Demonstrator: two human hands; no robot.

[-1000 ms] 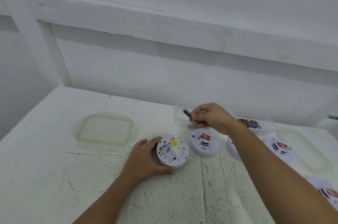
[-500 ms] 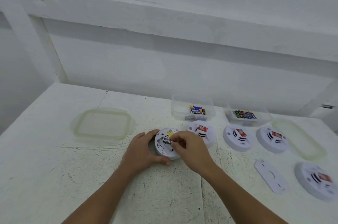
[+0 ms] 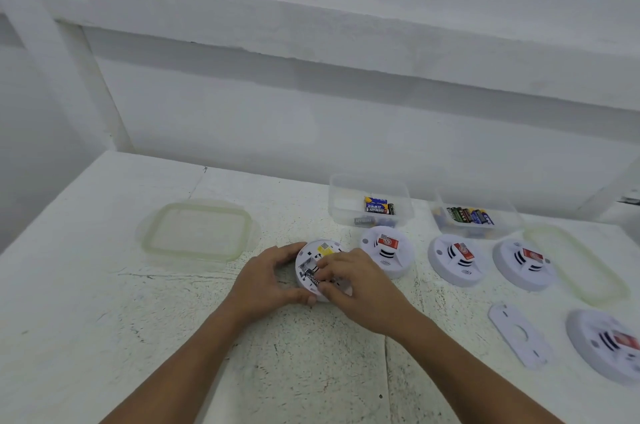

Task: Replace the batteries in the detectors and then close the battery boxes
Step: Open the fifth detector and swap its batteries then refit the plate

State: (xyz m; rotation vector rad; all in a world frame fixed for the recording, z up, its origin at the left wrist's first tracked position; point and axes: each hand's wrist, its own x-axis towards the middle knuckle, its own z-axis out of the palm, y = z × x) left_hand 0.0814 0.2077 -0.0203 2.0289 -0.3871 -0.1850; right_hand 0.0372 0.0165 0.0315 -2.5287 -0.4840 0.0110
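**Two Hands Are Working on One Detector**

The detector is lying back-up near the middle of the worktop. The left hand is curling round its left side, with the thumb at the near edge and fingers at the far edge. The right hand is sitting over the detector and pinching a battery with bent fingers. The battery is sitting at the open battery box. A row of detectors is lying to the right. A clear tub with spare batteries is sitting behind them.
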